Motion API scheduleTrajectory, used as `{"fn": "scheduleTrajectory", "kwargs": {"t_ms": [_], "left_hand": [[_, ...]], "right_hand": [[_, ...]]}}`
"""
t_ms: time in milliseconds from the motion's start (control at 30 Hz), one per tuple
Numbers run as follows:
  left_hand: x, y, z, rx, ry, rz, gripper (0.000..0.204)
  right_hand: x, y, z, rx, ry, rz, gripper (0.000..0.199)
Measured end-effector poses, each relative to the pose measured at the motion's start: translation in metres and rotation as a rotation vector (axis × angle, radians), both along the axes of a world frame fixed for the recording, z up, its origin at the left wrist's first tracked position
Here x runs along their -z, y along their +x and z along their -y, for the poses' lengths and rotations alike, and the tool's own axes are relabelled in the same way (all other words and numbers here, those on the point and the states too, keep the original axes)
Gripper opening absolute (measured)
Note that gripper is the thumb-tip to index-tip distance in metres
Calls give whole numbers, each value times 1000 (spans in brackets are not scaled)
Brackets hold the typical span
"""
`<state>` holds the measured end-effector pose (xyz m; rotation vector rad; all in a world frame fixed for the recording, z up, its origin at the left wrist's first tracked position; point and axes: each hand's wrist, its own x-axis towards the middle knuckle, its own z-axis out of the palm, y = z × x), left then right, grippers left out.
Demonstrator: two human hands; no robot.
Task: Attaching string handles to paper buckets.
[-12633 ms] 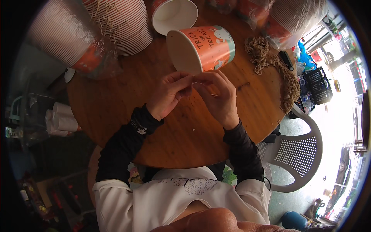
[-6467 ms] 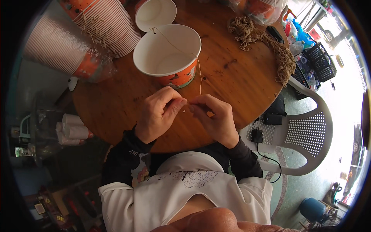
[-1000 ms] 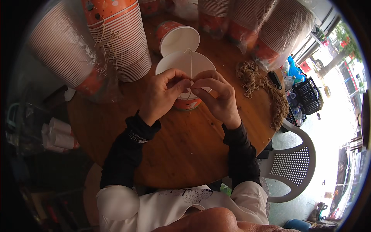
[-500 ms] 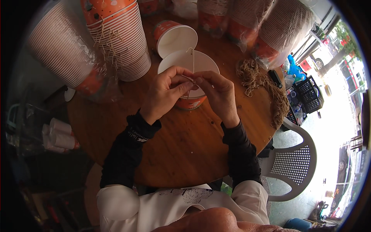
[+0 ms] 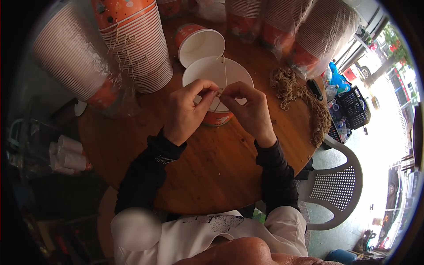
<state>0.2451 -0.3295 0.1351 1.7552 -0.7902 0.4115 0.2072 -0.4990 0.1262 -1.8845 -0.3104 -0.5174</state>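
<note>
In front of me an orange paper bucket with a white inside (image 5: 242, 76) stands upright on the round wooden table (image 5: 198, 179). A thin cord (image 5: 225, 73) is tied through its far rim and stretches across the opening to my fingers. My left hand (image 5: 186, 111) pinches the cord between thumb and forefinger above the near rim. Close beside it, my right hand (image 5: 251, 110) pinches the same cord. The fingertips partly cover a small loop or knot. A second bucket (image 5: 202, 47) lies tipped just behind the first, its white inside showing.
Tall stacked buckets (image 5: 141, 51) with cords hanging on them stand at the far left, beside a plastic-wrapped stack (image 5: 66, 51). More wrapped stacks (image 5: 324, 33) line the back. Tangled cords (image 5: 287, 86) lie at the right edge, near a grey chair (image 5: 335, 190) and black crate (image 5: 354, 108).
My fingertips have drawn slightly apart, with the left hand's thumb and forefinger opening a wider gap behind the pinch. The upright bucket has shifted a little to the right.
</note>
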Motion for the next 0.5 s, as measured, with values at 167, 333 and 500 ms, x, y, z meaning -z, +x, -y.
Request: {"fn": "scheduleTrajectory", "kwargs": {"t_ms": [167,333,500], "left_hand": [[7,4,1,-51,59,198,12],[8,8,0,-40,87,195,13],[3,10,-6,120,45,-31,9]], "right_hand": [[0,0,-3,2,41,31,9],[-2,0,-4,11,41,54,11],[3,2,-3,36,38,86,12]]}}
